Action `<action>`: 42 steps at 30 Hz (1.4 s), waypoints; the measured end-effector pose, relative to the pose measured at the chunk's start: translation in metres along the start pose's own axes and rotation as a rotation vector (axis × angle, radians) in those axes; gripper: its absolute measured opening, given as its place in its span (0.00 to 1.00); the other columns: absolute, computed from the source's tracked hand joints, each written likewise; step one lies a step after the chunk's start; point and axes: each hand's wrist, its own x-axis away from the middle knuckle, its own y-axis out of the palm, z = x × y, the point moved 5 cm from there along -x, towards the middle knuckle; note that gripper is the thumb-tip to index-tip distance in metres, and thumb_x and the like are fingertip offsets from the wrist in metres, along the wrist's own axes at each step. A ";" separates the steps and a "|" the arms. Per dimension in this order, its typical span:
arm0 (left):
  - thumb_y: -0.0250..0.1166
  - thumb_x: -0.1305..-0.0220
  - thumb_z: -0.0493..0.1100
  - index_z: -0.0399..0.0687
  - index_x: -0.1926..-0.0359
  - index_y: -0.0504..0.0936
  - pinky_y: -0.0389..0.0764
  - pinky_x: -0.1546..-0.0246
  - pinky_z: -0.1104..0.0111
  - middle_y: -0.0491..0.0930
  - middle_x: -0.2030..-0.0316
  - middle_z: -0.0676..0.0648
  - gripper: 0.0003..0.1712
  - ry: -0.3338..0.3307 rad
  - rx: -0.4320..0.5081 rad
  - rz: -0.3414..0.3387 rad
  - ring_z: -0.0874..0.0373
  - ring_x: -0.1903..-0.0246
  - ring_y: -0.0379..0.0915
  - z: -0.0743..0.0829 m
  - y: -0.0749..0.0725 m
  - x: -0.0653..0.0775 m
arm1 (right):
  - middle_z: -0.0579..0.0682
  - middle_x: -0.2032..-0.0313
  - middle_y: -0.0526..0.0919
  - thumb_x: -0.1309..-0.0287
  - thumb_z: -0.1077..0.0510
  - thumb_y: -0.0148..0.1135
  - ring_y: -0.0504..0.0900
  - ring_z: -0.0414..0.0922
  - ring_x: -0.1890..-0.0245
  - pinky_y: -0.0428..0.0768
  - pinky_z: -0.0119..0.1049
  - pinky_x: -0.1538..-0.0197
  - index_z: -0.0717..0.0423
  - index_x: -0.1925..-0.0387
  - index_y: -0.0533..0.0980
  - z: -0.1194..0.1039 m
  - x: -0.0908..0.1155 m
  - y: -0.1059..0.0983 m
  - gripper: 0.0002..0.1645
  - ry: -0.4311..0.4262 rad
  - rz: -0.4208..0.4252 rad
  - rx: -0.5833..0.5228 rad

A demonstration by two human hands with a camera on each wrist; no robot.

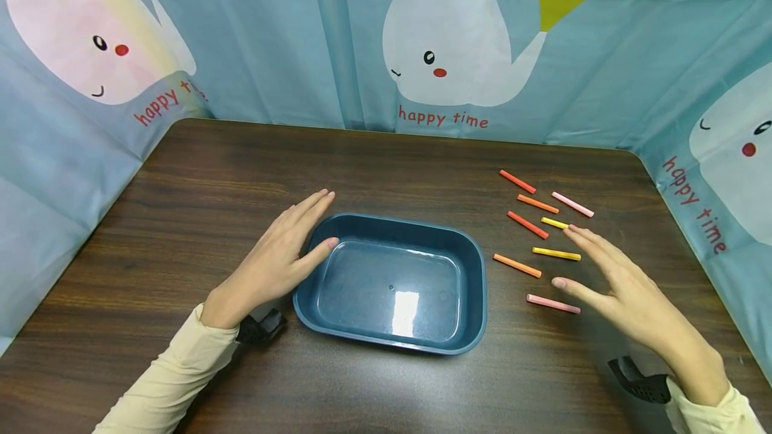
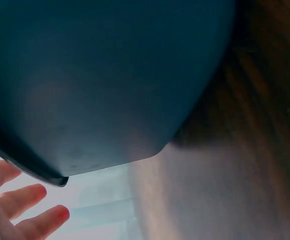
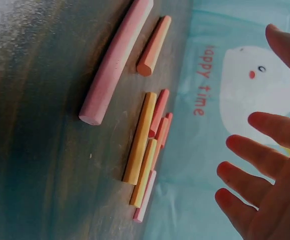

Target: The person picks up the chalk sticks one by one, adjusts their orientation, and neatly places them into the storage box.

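Note:
A dark blue plastic tray [image 1: 389, 348] stands upright with bare inside. At its left end is my left hand [image 1: 277, 256], fingers straight and thumb over the rim; the left wrist view shows the tray's outer wall [image 2: 99, 90] close up. To the right lie several slim faceted sticks, like chalk or crayons: red [image 1: 527, 225], orange [image 1: 517, 265], yellow [image 1: 556, 254] and pink [image 1: 553, 304]. My right hand [image 1: 627, 293] hovers beside them, fingers spread and thumb apart, holding nothing. One fingertip overlaps a yellow stick [image 1: 553, 223] in the head view.
The dark wood-grain table [image 1: 181, 220] carries the tray and sticks. A light blue curtain [image 1: 271, 52] printed with whales surrounds its back and sides. A black strap device [image 1: 262, 327] sits on the left wrist, another [image 1: 642, 380] on the right.

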 end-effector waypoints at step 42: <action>0.52 0.24 0.51 0.40 0.24 0.57 0.66 0.32 0.47 0.55 0.24 0.43 0.35 -0.006 0.013 -0.086 0.47 0.26 0.56 0.001 0.021 0.006 | 0.41 0.56 0.86 0.61 0.50 0.82 0.80 0.30 0.56 0.69 0.14 0.53 0.47 0.48 0.81 -0.002 0.001 0.025 0.33 -0.216 -0.039 0.041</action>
